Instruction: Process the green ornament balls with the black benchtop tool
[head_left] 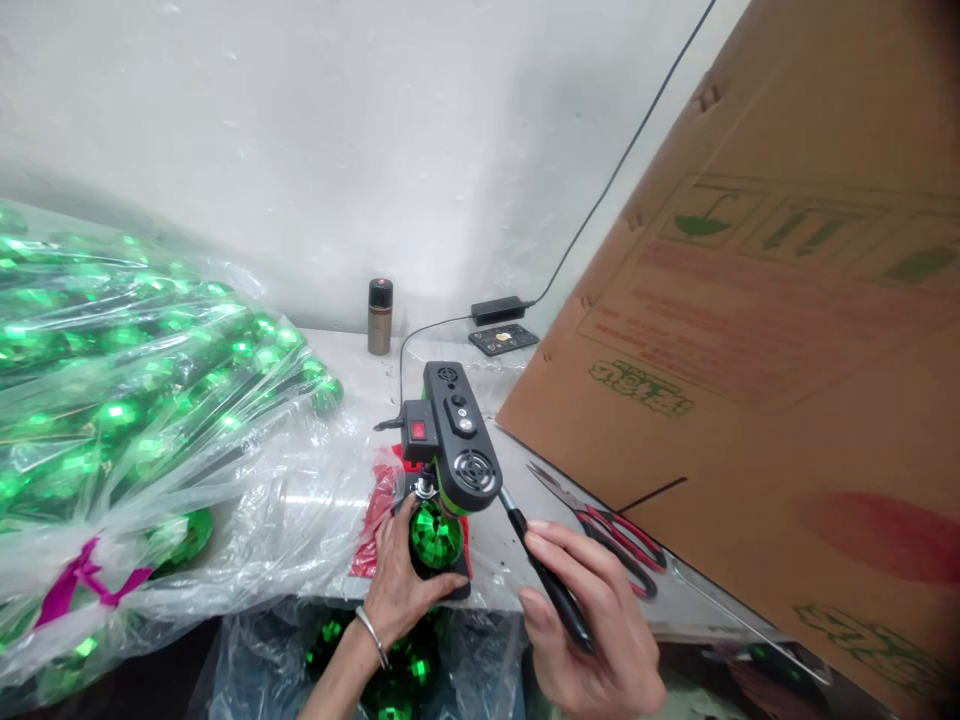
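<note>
Under the head of a small black machine (474,440) sits a shiny green faceted ball (435,533). My left hand (401,570), a bangle on its wrist, curves round the ball, with fingers along its left side and the thumb at its lower right. The machine has a red switch on a side box and round vents on top. At its right, my right hand (592,620) has its fingers wrapped round the black grip of a lever (551,580). Red plastic (375,520) lies under the machine's dark base.
Clear plastic bags of green balls (135,400) fill the left side. A large cardboard box (750,380) leans in on the right, beside red-and-black scissors (615,535). Behind stand a small bottle (380,318), a power adapter (499,310) and a phone (503,340). More balls (397,670) lie below the table edge.
</note>
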